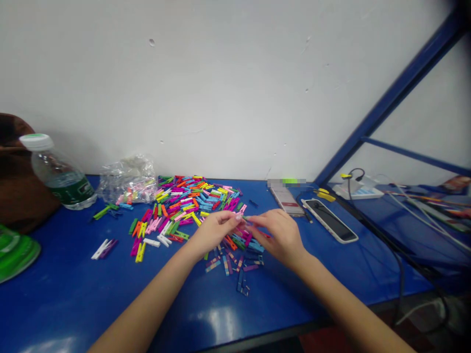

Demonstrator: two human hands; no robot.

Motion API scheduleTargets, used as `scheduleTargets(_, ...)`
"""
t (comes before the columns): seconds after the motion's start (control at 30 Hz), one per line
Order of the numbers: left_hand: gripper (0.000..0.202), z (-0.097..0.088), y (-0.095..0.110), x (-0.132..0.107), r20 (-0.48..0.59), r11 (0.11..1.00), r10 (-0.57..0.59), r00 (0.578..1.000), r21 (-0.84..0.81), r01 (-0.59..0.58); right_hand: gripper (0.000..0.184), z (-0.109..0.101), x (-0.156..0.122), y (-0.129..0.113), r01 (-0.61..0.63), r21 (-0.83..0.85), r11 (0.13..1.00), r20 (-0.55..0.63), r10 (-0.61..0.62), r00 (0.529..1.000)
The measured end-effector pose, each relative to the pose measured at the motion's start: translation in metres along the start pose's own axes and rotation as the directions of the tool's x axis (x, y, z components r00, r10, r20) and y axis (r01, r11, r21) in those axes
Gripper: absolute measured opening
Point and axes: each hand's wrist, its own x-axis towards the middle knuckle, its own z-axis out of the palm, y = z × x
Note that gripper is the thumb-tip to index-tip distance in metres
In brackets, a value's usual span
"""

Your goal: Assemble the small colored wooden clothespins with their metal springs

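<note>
White plaster wall [221,83] across the upper half of the frame, marked with a few small chips. Blue tabletop [206,314] across the lower half, with a blue steel shelf frame [390,98] slanting up the right side. Near the table's back edge at centre, a wide, loose scatter of coloured wooden clothespins [195,201], overlapping in pink, orange, yellow, green, blue, purple and white, thinning toward the bottom of the frame. At the far left, a brown cloth bag [18,171] and, lower down, a green dish-like object [14,252], its exact kind unclear. Just right of the bag, a tilted plastic water bottle [61,174], touching a crumpled clear plastic bag [128,181]. Right of centre, a black smartphone [329,220] lying near a paper packet [286,201]. Farther right, a white power strip [358,191] among cables. Left hand [215,230] and right hand [275,235] low over the scatter, fingertips meeting at its right side. Left thumb and fingers pinching a pale pink clothespin [239,216], just above the pile. Right fingers [257,220] curled in against it, any actual grip impossible to tell
</note>
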Motion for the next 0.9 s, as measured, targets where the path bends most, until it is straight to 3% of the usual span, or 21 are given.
scheduleTargets(0.1,0.024,-0.001,-0.001,0.002,-0.1,0.999,-0.021,0.995,-0.045,0.016,0.011,0.002,-0.002,-0.008,-0.096,0.023,0.995,0.211,0.089,0.973)
scheduleTargets(0.17,0.023,-0.002,-0.002,0.003,-0.148,0.998,-0.027,0.989,-0.051,0.02,0.012,0.006,-0.004,-0.016,-0.067,0.022,0.997,0.421,0.051,0.906)
scheduleTargets(0.23,0.023,-0.002,-0.003,0.003,-0.165,0.999,-0.026,0.986,-0.049,0.019,0.015,0.01,-0.004,-0.022,-0.042,-0.006,0.999,0.528,0.039,0.848)
scheduleTargets(0.5,0.021,0.001,0.005,0.0,-0.198,1.0,0.027,0.98,0.004,-0.027,0.013,0.015,0.006,-0.027,-0.042,-0.044,0.998,0.676,0.06,0.734)
scheduleTargets(0.63,0.017,0.0,0.016,-0.006,-0.182,0.968,0.15,0.972,0.227,-0.107,0.013,0.003,0.011,-0.015,-0.051,0.042,0.998,0.685,0.008,0.728)
scheduleTargets(0.7,0.017,-0.004,0.022,-0.01,-0.159,0.888,0.223,0.962,0.439,-0.134,0.012,-0.006,0.016,-0.003,-0.11,0.126,0.986,0.659,0.0,0.753)
scheduleTargets(0.77,0.017,-0.008,0.026,-0.011,-0.078,0.75,0.275,0.958,0.641,-0.163,0.012,-0.013,0.022,0.014,-0.221,0.171,0.96,0.614,0.071,0.786)
scheduleTargets(0.9,0.017,-0.013,0.026,-0.007,0.031,0.483,0.376,0.926,0.846,-0.225,0.014,-0.009,0.026,0.047,-0.449,0.38,0.809,0.545,0.196,0.815)
